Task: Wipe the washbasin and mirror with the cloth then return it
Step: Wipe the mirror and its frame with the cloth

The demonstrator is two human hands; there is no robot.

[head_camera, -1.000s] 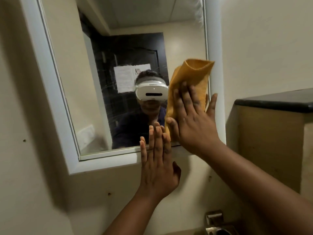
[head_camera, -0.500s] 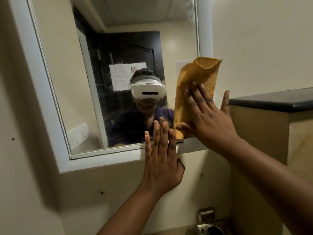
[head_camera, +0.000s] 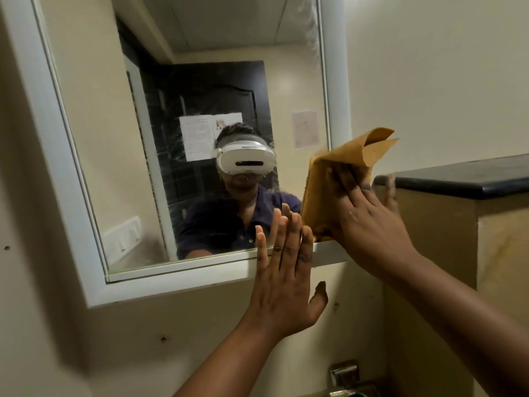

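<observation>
My right hand (head_camera: 369, 224) presses the cloth (head_camera: 337, 179) flat on the mirror (head_camera: 200, 81) corner, my left hand (head_camera: 283, 279) is open, and the loose cloth top could slip off.

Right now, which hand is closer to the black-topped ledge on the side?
Right. The right hand presses the cloth at the mirror's lower right corner, just beside the ledge. The left hand lies flat on the mirror's bottom frame, farther away.
</observation>
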